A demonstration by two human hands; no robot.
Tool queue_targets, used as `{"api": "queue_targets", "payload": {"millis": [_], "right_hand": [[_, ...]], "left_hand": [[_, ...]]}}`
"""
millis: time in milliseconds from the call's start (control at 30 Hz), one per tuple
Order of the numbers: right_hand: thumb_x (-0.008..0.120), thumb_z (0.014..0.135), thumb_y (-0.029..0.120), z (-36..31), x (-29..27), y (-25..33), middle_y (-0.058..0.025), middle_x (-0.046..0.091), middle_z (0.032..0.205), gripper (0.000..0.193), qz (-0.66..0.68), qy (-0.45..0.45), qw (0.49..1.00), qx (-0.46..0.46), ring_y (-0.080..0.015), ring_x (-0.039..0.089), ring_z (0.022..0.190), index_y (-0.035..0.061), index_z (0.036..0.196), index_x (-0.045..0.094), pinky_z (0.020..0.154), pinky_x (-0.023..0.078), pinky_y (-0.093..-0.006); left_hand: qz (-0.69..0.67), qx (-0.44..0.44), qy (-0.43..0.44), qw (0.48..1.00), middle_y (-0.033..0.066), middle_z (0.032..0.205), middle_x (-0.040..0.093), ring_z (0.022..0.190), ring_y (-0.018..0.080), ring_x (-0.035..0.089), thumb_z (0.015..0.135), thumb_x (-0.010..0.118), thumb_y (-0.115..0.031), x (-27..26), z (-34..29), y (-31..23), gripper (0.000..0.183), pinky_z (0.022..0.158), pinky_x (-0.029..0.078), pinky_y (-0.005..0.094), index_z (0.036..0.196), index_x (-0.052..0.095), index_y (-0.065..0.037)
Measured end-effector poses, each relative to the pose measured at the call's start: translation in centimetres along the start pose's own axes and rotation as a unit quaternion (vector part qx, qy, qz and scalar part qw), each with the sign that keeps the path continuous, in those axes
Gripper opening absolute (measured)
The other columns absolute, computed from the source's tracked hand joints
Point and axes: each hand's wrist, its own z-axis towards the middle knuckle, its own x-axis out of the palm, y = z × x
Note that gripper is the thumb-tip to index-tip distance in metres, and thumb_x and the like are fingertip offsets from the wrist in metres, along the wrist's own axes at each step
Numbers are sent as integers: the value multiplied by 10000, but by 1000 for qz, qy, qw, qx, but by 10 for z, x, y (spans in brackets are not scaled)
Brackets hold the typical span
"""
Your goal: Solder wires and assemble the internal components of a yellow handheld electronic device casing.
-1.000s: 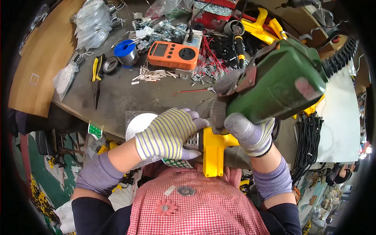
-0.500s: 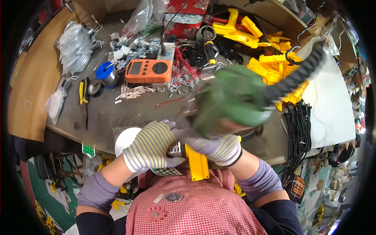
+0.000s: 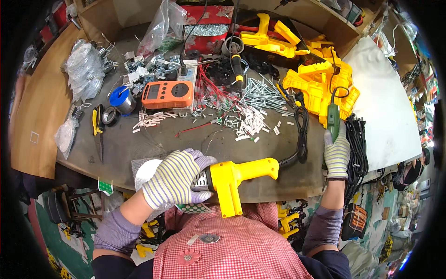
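Note:
My left hand [image 3: 174, 179], in a striped glove, is closed round the vented metal front of a yellow power tool [image 3: 227, 183]. This tool lies across the near bench edge, its handle pointing right and a black cord [image 3: 303, 139] running from the handle's end. Out to the right, my gloved right hand [image 3: 336, 156] is wrapped round the lower end of a green corded hand tool [image 3: 332, 122], whose exact kind I cannot make out. The green tool stands in front of the yellow plastic housings [image 3: 320, 83]. A bundle of black cords [image 3: 356, 153] lies beside that hand.
An orange meter [image 3: 167, 95], a solder spool [image 3: 122, 100], yellow-handled pliers [image 3: 98, 122], screws [image 3: 265, 95] and white sleeves [image 3: 253, 123] spread over the bench. A yellow-black soldering iron [image 3: 237, 67] stands in a holder. A white board [image 3: 385, 107] covers the right side.
The green tool, blurred over the yellow tool before, has moved right and away with my right hand. That hand has left the yellow tool; my left hand still grips it.

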Motion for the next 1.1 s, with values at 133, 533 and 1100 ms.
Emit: {"api": "queue_targets", "payload": {"millis": [133, 533, 1100], "right_hand": [[677, 893, 300, 2, -9, 0, -244, 694, 938, 582, -111, 65, 992, 10, -418, 669, 854, 86, 1401, 492, 786, 537, -510], [621, 834, 92, 73, 40, 53, -29, 603, 895, 536, 491, 134, 860, -35, -93, 550, 740, 6, 1355, 534, 674, 467, -223], [669, 887, 58, -158, -49, 341, -24, 596, 1027, 428, 641, 448, 523, -338, -81, 560, 855, 10, 1301, 572, 721, 490, -237]], "left_hand": [[26, -12, 22, 999, 159, 1008, 635, 934, 361, 617, 612, 776, -476, 1, -3, -3, 774, 838, 486, 465, 1248, 611, -67], [128, -50, -102, 985, 122, 959, 628, 895, 339, 608, 590, 794, -306, -24, -62, -33, 809, 845, 466, 467, 1326, 589, -42], [-374, -445, -500, 643, -23, 603, 496, 505, 103, 476, 960, 622, -400, -52, -298, -42, 363, 523, 446, 283, 746, 540, -118]]}}
